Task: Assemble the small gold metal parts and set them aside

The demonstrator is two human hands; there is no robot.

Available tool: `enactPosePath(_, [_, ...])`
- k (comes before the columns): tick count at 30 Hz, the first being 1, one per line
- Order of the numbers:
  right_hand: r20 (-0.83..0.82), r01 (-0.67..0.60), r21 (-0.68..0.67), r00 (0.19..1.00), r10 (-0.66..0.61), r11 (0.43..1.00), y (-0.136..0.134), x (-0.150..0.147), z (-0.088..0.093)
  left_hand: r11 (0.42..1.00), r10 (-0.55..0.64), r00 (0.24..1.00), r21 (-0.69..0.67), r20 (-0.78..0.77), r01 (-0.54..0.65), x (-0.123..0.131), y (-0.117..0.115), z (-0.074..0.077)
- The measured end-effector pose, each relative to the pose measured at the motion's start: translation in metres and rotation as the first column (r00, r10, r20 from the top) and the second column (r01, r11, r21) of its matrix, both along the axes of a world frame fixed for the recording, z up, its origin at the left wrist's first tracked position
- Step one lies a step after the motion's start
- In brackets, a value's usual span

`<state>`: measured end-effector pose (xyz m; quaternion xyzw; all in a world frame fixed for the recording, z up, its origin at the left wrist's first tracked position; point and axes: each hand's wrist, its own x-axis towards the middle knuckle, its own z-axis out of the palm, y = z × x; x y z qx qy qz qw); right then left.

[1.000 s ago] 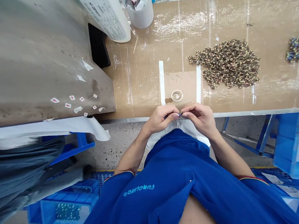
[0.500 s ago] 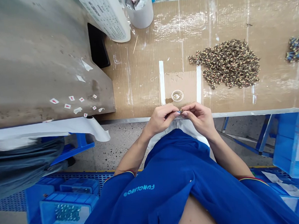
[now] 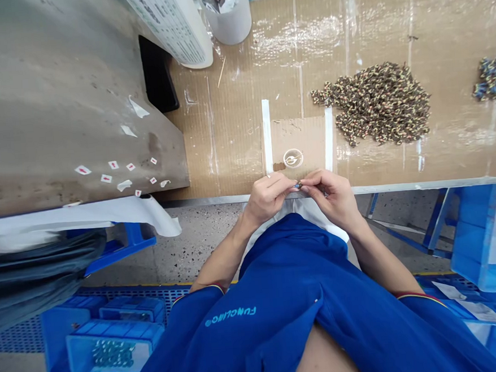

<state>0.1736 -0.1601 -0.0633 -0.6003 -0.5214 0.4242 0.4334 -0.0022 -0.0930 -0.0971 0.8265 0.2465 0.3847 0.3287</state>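
My left hand [image 3: 269,197] and my right hand [image 3: 332,196] meet at the table's front edge, fingertips almost touching. Thumb and forefinger of each are closed on a tiny piece [image 3: 298,186], partly blue, mostly covered by the fingertips; its kind is too small to make out. Just beyond the hands lies a cardboard patch [image 3: 302,137] between two white tape strips, with a white oval mark [image 3: 293,158] on it. To the right is a heap of small dark brown and cream pieces [image 3: 384,103]. A smaller cluster with blue pieces [image 3: 492,78] sits at the far right.
Back left stand a white bottle [image 3: 178,32], a tub with scraps [image 3: 230,20] and a black flat object [image 3: 157,76]. A thin stick [image 3: 222,72] lies nearby. Red-marked labels [image 3: 106,178] dot the metal surface at left. Blue bins [image 3: 111,354] stand below. Someone's dark clothing shows at left.
The camera view has shifted slightly. Both hands keep their place and pinch, and a little more blue shows between the fingertips.
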Motion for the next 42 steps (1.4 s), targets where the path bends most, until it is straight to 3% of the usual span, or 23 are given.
enactPosePath(6, [0.110, -0.059, 0.159, 0.993, 0.041, 0.986, 0.004, 0.000, 0.002, 0.988, -0.025, 1.000, -0.155, 0.013, 0.027, 0.000, 0.000, 0.004])
enactPosePath(12, [0.187, -0.098, 0.227, 0.981, 0.055, 0.969, 0.003, -0.004, 0.000, 0.981, -0.043, 0.999, -0.190, 0.014, 0.044, 0.001, 0.001, 0.008])
enactPosePath(20, [0.232, -0.235, 0.070, 0.949, 0.213, 0.970, 0.008, 0.010, 0.008, 0.993, -0.102, 0.994, -0.057, -0.034, 0.100, -0.002, 0.004, 0.006])
enactPosePath(23, [0.155, -0.237, 0.045, 0.961, 0.228, 0.970, 0.010, 0.012, 0.009, 0.988, -0.106, 0.994, -0.113, -0.026, 0.102, -0.003, 0.004, 0.009])
enactPosePath(29, [-0.127, -0.139, 0.003, 0.982, 0.138, 0.990, 0.007, 0.004, 0.008, 0.955, -0.137, 0.990, -0.262, 0.029, 0.140, -0.005, 0.006, 0.013])
enactPosePath(35, [-0.318, -0.190, -0.039, 0.933, 0.168, 0.981, 0.003, 0.008, 0.006, 0.956, -0.173, 0.985, -0.235, 0.027, 0.175, -0.007, 0.008, 0.010])
enactPosePath(42, [-0.308, -0.063, -0.052, 0.950, 0.044, 0.997, 0.001, 0.003, -0.006, 0.979, -0.183, 0.979, -0.107, -0.086, 0.173, -0.005, 0.005, 0.007])
